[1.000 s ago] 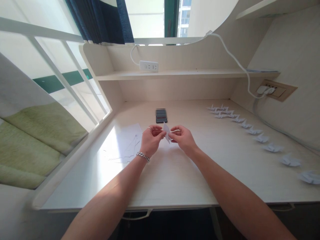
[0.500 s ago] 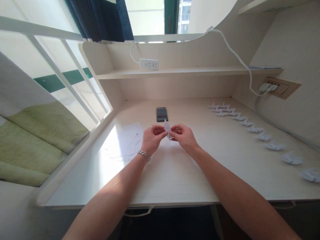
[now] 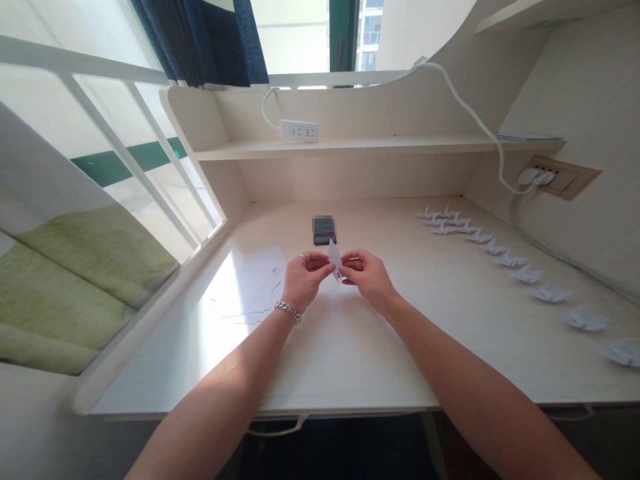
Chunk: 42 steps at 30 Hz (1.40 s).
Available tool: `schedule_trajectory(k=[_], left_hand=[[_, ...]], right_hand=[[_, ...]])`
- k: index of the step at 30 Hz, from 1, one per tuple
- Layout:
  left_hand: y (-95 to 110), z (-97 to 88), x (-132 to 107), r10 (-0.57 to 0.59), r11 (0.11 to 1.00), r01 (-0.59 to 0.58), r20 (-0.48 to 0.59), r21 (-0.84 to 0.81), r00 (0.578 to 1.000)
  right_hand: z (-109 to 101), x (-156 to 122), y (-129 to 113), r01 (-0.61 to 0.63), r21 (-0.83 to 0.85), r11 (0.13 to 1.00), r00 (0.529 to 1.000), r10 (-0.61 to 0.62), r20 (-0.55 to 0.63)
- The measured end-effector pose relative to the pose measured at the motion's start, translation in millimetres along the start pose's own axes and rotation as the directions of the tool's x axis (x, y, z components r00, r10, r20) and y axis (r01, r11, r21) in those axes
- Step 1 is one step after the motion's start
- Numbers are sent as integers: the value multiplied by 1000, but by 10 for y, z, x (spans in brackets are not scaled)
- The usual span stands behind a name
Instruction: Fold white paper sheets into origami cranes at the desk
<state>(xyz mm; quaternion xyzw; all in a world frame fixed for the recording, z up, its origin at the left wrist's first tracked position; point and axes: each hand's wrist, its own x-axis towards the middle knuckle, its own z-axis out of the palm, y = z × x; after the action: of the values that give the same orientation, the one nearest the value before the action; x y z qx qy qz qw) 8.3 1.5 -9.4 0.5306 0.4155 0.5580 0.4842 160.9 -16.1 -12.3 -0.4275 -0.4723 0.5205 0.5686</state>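
A small piece of folded white paper [image 3: 334,253] stands upright between my hands, above the middle of the desk. My left hand [image 3: 306,275] pinches its left side between thumb and fingers. From the right, my right hand [image 3: 367,274] is closed on the same paper, thumb against its lower part. Parts of the paper are hidden behind my fingertips. Just beyond it lies a dark phone [image 3: 325,231], partly blurred out. White paper sheets [image 3: 250,283] are spread on the desk to the left of my left hand.
Folded paper cranes [image 3: 513,259] form a long row down the right side of the white desk [image 3: 350,367]. A power strip [image 3: 299,131] rests on the shelf [image 3: 375,145] at the back. A white cable [image 3: 470,107] hangs down to a wall socket [image 3: 557,177].
Both hands keep their pinch on the folded paper and have barely moved. The whole view has shifted very slightly.
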Motion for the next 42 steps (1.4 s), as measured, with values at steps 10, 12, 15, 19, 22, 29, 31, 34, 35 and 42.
schedule_trajectory(k=[10, 12, 15, 19, 22, 29, 31, 34, 35, 42], left_hand=[[4, 0, -3, 19, 1000, -19, 10, -24, 1000], [10, 2, -12, 32, 999, -32, 25, 0, 999], [21, 2, -25, 57, 997, -62, 87, 48, 995], [46, -12, -27, 43, 996, -55, 151, 72, 988], [90, -32, -31, 3, 996, -19, 177, 91, 984], [186, -49, -61, -85, 996, 82, 250, 21, 965], [185, -48, -63, -96, 994, 107, 252, -29, 963], [179, -52, -60, -91, 993, 107, 267, -44, 959], [178, -55, -58, -82, 995, 94, 272, -31, 959], [184, -66, -52, -70, 993, 45, 232, 111, 970]], right_hand=[[11, 15, 1, -8, 5, 1000, 1000, 8, -2], [14, 10, -5, -15, -3, 1000, 1000, 15, -3], [9, 6, -17, -13, -15, 1000, 1000, 13, -2], [-14, 10, -52, -12, -6, 1000, 1000, 12, 2], [-36, 2, -97, -45, 14, 999, 998, 44, 47], [-112, -21, -157, -128, 79, 989, 980, 114, 163], [-128, -23, -156, -137, 119, 983, 976, 113, 188], [-139, -28, -161, -141, 128, 982, 970, 111, 214], [-140, -30, -165, -141, 122, 982, 968, 111, 224], [-106, -33, -167, -104, -31, 994, 985, 107, 133]])
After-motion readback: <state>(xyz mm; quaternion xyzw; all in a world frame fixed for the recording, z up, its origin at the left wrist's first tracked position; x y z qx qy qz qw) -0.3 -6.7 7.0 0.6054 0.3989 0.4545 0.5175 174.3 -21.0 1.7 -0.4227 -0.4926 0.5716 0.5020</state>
